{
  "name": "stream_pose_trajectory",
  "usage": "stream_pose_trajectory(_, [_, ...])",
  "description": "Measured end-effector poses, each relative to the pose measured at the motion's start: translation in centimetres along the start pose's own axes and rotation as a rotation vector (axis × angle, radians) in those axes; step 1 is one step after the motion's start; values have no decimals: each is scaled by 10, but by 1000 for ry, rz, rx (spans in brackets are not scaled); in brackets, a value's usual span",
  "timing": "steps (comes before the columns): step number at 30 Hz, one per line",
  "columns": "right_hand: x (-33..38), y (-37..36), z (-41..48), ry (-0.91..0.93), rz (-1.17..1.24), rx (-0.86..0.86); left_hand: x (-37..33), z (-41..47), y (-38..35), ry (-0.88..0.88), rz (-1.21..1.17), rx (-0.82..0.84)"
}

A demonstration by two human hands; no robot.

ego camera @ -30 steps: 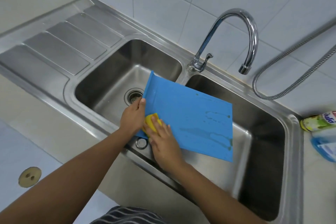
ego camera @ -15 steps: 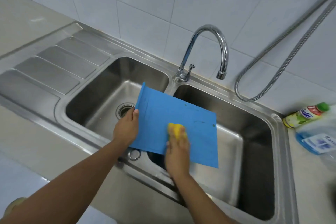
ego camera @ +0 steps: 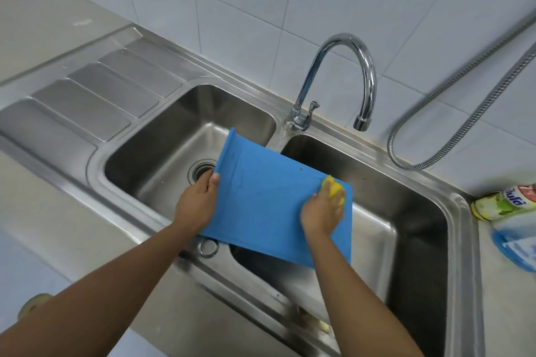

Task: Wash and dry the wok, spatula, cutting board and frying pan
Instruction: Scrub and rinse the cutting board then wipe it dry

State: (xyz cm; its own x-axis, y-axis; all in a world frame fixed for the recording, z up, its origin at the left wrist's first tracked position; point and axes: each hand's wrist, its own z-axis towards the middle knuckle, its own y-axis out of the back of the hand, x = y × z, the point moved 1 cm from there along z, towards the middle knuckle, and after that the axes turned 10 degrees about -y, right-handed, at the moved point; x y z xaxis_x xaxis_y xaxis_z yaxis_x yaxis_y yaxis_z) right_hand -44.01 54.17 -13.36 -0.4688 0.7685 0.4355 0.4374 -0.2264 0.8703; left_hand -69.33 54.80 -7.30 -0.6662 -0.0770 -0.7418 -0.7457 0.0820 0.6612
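Blue cutting board [ego camera: 261, 206]: thin, rectangular, with its left short edge curled upward. It is slanted above the sink [ego camera: 95, 165], spanning the divider, the curled edge over the left basin and the rest over the right.

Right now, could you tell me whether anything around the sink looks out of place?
A green-labelled bottle lies on its side on the counter right of the sink. Bits of residue sit on the sink's front rim. Nothing else stands out.

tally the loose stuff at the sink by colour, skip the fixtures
blue: 2 (cutting board, plastic pack)
yellow: 1 (sponge)
green: 1 (bottle)
total: 4
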Motion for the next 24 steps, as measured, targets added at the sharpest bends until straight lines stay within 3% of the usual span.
stream_pose_trajectory(4, [65, -35, -68, 907, -68, 203, 6, 2, -2, -14, -11, -24])
stream_pose_trajectory(6, [74, -33, -54, 1095, -78, 242, 10, 2, -3, 3, -36, -31])
stream_pose_trajectory(9, [50, -25, 9, 865, -22, 50, 10, 0, -3, 24, -24, -13])
stream_pose_trajectory(11, [14, -10, 51, 476, 21, -96, 9, -1, -3, 26, -24, 0])
stream_pose_trajectory(13, [-15, 6, 61, -32, 84, -110, 7, 1, -3, 25, -38, 16])
stream_pose_trajectory(14, [-21, 8, 52, -186, 85, -91, 6, 1, -3, 28, -45, 29])
stream_pose_trajectory(15, [-21, 4, 36, -193, 62, -86, 4, 1, -3, 32, -50, 42])
stream_pose_trajectory(18, [-5, -21, -42, 265, 25, -77, -1, 1, -3, 31, -55, 58])
stream_pose_trajectory(21, [11, -34, -124, 757, -12, 150, 3, 2, -1, 21, -66, 29])
stream_pose_trajectory(24, [-1, -23, -135, 970, -39, 248, 10, 3, -2, 14, -76, 17])
